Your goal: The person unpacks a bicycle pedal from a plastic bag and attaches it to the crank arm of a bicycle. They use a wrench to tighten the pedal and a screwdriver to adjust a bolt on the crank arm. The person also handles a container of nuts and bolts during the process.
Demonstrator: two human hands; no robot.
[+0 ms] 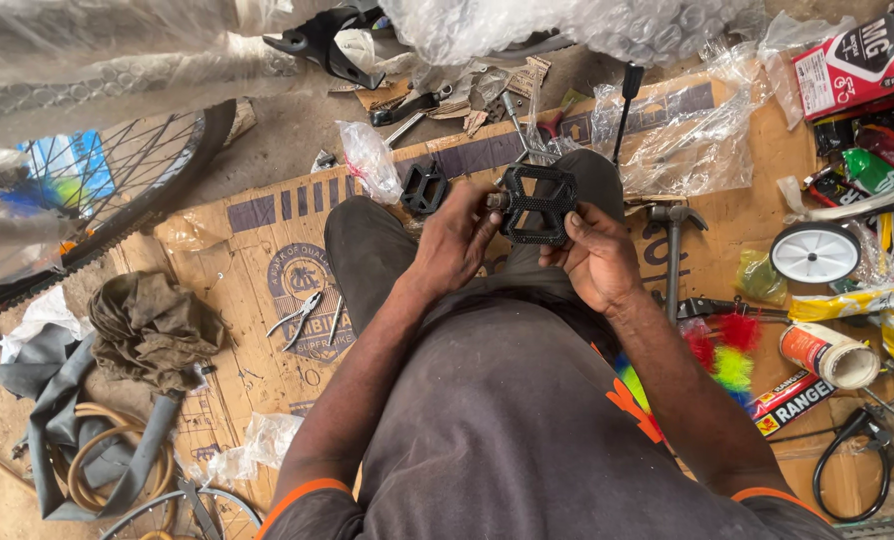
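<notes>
Head view — pedal [537, 205] between hands

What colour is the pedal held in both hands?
Black pedal, seen in the head view.

Pliers [301, 316] on flattened cardboard [257, 270]

A black flat bicycle pedal [536, 204] with an open grid body is held flat-face up above the knees, its metal axle stub pointing toward nine o'clock.
</notes>
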